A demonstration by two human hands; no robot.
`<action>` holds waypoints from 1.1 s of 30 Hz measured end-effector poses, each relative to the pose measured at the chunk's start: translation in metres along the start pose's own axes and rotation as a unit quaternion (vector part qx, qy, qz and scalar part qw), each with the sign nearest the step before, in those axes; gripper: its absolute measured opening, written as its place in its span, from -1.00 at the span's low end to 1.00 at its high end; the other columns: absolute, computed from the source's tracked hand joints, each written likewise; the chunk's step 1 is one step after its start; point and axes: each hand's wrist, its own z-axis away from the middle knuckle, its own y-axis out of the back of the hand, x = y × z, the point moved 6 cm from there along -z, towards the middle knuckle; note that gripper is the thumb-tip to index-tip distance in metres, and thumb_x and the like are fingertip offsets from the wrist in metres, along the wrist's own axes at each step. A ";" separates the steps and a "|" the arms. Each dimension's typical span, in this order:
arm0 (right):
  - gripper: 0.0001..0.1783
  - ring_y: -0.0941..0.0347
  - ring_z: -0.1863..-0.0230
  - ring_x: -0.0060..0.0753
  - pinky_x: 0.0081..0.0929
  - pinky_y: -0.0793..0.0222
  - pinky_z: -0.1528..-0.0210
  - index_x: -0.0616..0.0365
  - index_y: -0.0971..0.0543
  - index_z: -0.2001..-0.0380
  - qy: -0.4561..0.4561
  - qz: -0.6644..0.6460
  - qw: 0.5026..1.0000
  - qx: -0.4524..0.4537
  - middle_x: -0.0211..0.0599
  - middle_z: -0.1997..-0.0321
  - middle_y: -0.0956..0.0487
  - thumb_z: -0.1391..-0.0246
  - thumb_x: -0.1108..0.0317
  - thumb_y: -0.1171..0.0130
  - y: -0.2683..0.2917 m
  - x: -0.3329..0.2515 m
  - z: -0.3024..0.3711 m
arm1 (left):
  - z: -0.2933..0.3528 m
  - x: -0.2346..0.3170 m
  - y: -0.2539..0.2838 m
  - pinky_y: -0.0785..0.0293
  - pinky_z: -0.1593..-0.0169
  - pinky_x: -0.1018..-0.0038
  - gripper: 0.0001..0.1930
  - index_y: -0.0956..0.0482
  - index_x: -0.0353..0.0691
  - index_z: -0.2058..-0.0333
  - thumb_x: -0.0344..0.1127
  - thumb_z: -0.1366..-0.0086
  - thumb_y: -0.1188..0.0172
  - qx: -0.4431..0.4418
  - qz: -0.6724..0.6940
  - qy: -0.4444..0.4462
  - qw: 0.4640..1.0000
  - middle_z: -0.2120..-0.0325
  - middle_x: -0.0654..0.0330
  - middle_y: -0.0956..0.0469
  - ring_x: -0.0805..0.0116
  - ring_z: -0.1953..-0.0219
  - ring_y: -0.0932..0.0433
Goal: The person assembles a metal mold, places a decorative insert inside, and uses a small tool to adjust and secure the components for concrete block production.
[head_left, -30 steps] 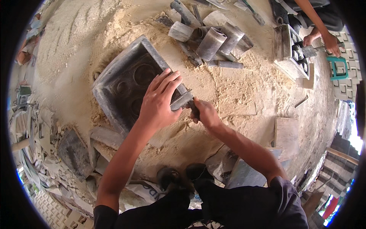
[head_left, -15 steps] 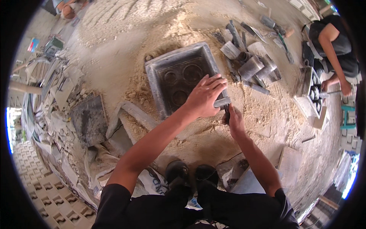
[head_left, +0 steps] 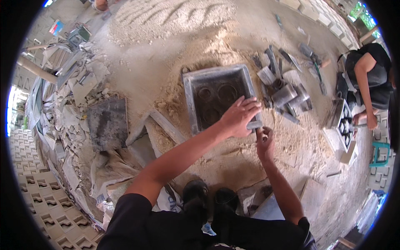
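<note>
A square grey mould box lies on the sandy ground in front of me, with round shapes on its dark floor. My left hand reaches across its near right corner, fingers bent over the right wall. A short grey end piece juts out beside the thumb. Just below that piece is my right hand, its fingers curled and fingertips at the corner. Whatever the right fingers pinch is hidden or too small to name.
Grey cylinders and bars lie right of the box. A trowel and a hammer lie beyond. At far right another person works at a second mould. Leftward are a dark square board and rubble.
My view has shifted, so the scene sits lower and mostly further right. My right fingers have curled tighter at the corner, and the dark piece beside them no longer shows. My left hand stays on the wall.
</note>
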 end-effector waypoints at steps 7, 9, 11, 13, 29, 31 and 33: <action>-0.65 -0.55 0.42 -0.39 -0.37 -0.46 0.40 0.25 -0.52 0.20 -0.233 -0.285 0.911 -0.188 -0.24 0.36 -0.61 -0.29 0.14 0.01 -0.019 -0.007 0.004 | -0.001 0.000 0.001 0.04 -0.41 0.13 -0.23 -0.29 -0.24 -0.16 -0.08 0.02 -0.34 -0.013 -0.004 -0.010 1.000 -0.20 0.09 -0.25 0.18 -0.33 -0.11; -0.65 -0.55 0.46 -0.39 -0.38 -0.46 0.41 0.20 -0.53 0.22 -0.277 -0.379 0.857 -0.213 -0.25 0.36 -0.61 -0.28 0.11 0.00 -0.021 0.000 0.006 | -0.002 0.001 0.002 0.06 -0.41 0.15 -0.25 -0.28 -0.26 -0.16 -0.09 0.00 -0.31 -0.018 -0.013 -0.015 1.000 -0.21 0.09 -0.24 0.18 -0.33 -0.11; -0.65 -0.53 0.49 -0.41 -0.42 -0.43 0.44 0.19 -0.52 0.23 -0.143 -0.163 0.968 -0.127 -0.29 0.44 -0.59 -0.29 0.09 0.03 -0.009 -0.008 -0.002 | -0.006 0.006 0.005 0.07 -0.42 0.16 -0.26 -0.28 -0.27 -0.15 -0.10 -0.01 -0.29 -0.026 -0.022 -0.020 0.999 -0.21 0.08 -0.23 0.18 -0.33 -0.10; -0.65 -0.52 0.50 -0.43 -0.44 -0.41 0.46 0.17 -0.51 0.24 0.069 0.069 0.995 -0.005 -0.32 0.47 -0.57 -0.29 0.08 0.03 -0.006 -0.039 0.003 | 0.000 0.003 0.005 0.07 -0.42 0.17 -0.26 -0.28 -0.28 -0.14 -0.12 0.01 -0.29 -0.022 -0.015 -0.012 1.000 -0.20 0.07 -0.23 0.18 -0.33 -0.10; -0.55 -0.55 0.42 -0.39 -0.40 -0.41 0.34 0.28 -0.47 0.12 -0.036 0.057 0.978 -0.197 -0.10 0.30 -0.61 -0.27 0.05 0.04 -0.013 -0.009 -0.004 | -0.002 0.007 0.007 0.07 -0.42 0.14 -0.23 -0.25 -0.27 -0.17 -0.14 0.03 -0.30 -0.014 -0.007 -0.018 1.000 -0.21 0.08 -0.23 0.17 -0.33 -0.10; -0.56 -0.55 0.47 -0.31 -0.37 -0.41 0.39 0.28 -0.51 0.20 -0.188 -0.208 0.934 -0.223 -0.07 0.36 -0.61 -0.28 0.04 0.03 -0.015 -0.006 -0.001 | 0.001 0.005 0.005 0.07 -0.42 0.14 -0.22 -0.25 -0.27 -0.18 -0.14 0.03 -0.30 -0.030 -0.023 -0.010 0.999 -0.21 0.08 -0.23 0.17 -0.33 -0.10; -0.55 -0.54 0.52 -0.33 -0.40 -0.40 0.44 0.26 -0.54 0.24 -0.255 -0.331 0.879 -0.230 -0.10 0.40 -0.62 -0.28 0.02 0.04 -0.017 -0.006 0.002 | 0.003 0.004 0.006 0.07 -0.42 0.15 -0.22 -0.25 -0.26 -0.18 -0.14 0.03 -0.30 -0.031 -0.019 -0.010 0.999 -0.21 0.09 -0.23 0.17 -0.33 -0.10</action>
